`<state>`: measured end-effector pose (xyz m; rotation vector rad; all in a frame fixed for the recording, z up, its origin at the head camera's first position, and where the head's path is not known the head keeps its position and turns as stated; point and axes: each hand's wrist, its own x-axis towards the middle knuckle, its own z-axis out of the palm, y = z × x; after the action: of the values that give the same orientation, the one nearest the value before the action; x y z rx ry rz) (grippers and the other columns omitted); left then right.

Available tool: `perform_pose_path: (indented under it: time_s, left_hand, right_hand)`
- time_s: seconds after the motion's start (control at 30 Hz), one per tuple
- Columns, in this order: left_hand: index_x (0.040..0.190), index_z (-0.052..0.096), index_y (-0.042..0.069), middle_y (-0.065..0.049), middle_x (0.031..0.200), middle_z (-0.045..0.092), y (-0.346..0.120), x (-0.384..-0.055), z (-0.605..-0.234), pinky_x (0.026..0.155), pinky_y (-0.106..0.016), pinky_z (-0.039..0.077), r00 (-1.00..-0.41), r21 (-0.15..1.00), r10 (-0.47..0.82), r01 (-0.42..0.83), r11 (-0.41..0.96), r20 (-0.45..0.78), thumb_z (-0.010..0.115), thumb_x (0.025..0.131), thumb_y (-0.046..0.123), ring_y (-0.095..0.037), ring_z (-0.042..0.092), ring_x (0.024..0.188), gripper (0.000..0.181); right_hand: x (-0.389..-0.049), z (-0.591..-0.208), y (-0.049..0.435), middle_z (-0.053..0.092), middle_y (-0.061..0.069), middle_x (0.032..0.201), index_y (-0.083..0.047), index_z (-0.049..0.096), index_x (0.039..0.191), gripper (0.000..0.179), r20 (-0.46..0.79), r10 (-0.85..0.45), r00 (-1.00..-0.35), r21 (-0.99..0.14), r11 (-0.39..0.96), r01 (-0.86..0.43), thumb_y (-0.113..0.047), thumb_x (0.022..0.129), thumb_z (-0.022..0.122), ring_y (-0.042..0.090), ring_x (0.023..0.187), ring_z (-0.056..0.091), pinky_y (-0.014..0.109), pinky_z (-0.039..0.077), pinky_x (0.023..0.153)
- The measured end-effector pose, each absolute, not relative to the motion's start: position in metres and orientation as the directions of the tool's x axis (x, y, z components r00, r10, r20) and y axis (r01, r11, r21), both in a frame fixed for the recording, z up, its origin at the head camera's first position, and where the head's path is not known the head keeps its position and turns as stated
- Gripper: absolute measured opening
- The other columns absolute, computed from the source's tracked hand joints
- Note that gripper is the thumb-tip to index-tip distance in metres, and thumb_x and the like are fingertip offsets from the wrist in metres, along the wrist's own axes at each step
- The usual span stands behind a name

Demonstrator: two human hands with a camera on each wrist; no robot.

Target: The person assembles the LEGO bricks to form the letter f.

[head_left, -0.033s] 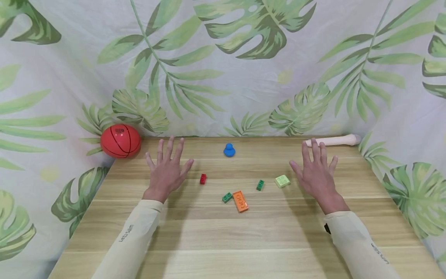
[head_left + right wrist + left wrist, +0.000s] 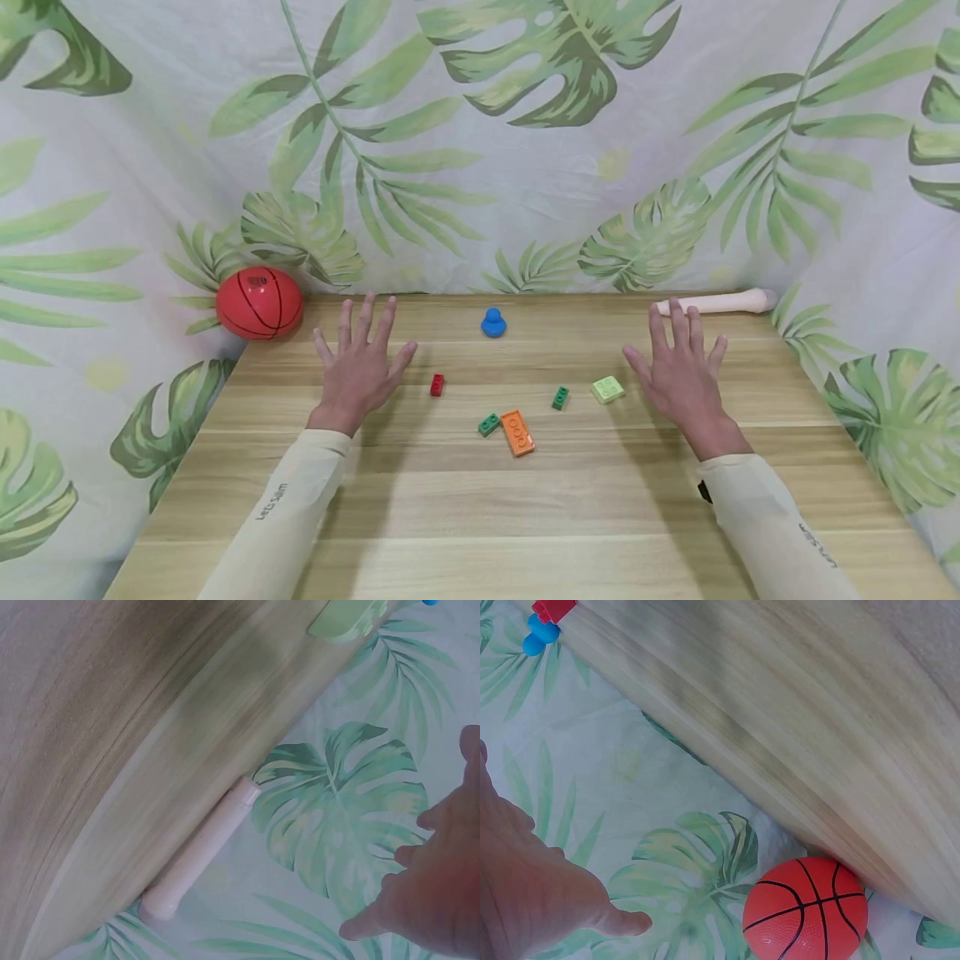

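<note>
My left hand [image 2: 356, 367] is held over the left half of the table with its fingers spread, holding nothing. Nearest to it are a small red toy brick [image 2: 437, 384] on its right and a red toy basketball [image 2: 259, 303] on its left. On the other side, my right hand [image 2: 681, 379] also has spread fingers and grips nothing. Beside its thumb lies a light green brick [image 2: 607, 389]. A pale pink tube-shaped object [image 2: 720, 302] lies beyond its fingertips. Between the hands are an orange brick [image 2: 517, 432] and two green bricks, one left [image 2: 489, 425], one right [image 2: 560, 398].
A blue knob-shaped piece [image 2: 493, 322] stands near the back edge of the wooden table [image 2: 465, 525]. Leaf-patterned cloth [image 2: 540, 192] hangs behind the table and along both sides. The basketball sits at the back left corner.
</note>
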<state>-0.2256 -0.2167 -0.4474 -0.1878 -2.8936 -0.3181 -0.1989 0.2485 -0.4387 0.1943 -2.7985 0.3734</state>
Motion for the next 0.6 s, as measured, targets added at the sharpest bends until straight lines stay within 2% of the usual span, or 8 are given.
perform_pose_path:
  time_s: [0.17,0.3,0.43,0.53,0.6]
  left_hand:
    - [0.174,0.013,0.026,-0.009,0.183,0.006,-0.218,-0.224,-0.447,0.119,-0.088,0.0,-0.967,0.203,0.105,0.154,0.967,0.232,0.043,0.111,0.058,-0.044,-0.001,0.168,0.077]
    - [0.174,0.013,0.028,-0.009,0.183,0.009,-0.216,-0.222,-0.45,0.118,-0.089,0.006,-0.968,0.207,0.126,0.172,0.963,0.218,0.044,0.111,0.058,-0.044,0.002,0.168,0.076]
    - [0.173,0.02,0.022,-0.014,0.18,0.018,-0.213,-0.221,-0.455,0.119,-0.086,0.017,-0.962,0.312,0.205,0.253,0.916,0.179,0.05,0.112,0.048,-0.046,0.011,0.166,0.072]
    - [0.17,0.028,0.012,-0.022,0.174,0.029,-0.211,-0.221,-0.462,0.122,-0.079,0.024,-0.947,0.45,0.304,0.316,0.835,0.101,0.06,0.11,0.037,-0.051,0.022,0.161,0.072]
    - [0.169,0.029,0.009,-0.026,0.17,0.034,-0.21,-0.221,-0.467,0.122,-0.075,0.03,-0.935,0.523,0.353,0.313,0.792,0.025,0.069,0.106,0.031,-0.052,0.029,0.157,0.077]
  right_hand:
    - [-0.197,-0.439,0.247,0.016,0.03,0.174,-0.002,0.029,0.167,0.075,0.312,-0.099,-0.945,-0.224,0.959,-0.174,-0.042,0.11,0.057,0.054,0.161,0.012,0.093,0.01,0.113]
    - [-0.197,-0.438,0.249,0.017,0.028,0.174,-0.004,0.029,0.166,0.074,0.291,-0.098,-0.952,-0.263,0.948,-0.178,-0.043,0.111,0.057,0.052,0.162,0.013,0.091,0.011,0.114]
    - [-0.199,-0.442,0.254,0.031,0.034,0.164,0.002,0.037,0.161,0.067,0.244,-0.086,-0.966,-0.395,0.901,-0.18,-0.031,0.109,0.063,0.057,0.152,0.029,0.083,0.027,0.114]
    - [-0.202,-0.448,0.261,0.045,0.038,0.15,0.007,0.044,0.154,0.059,0.123,-0.064,-0.99,-0.503,0.856,-0.118,-0.025,0.108,0.062,0.059,0.137,0.046,0.074,0.041,0.108]
    - [-0.205,-0.454,0.268,0.053,0.04,0.142,0.009,0.049,0.147,0.052,0.029,-0.058,-0.998,-0.539,0.84,-0.065,-0.023,0.108,0.06,0.058,0.129,0.054,0.069,0.047,0.105]
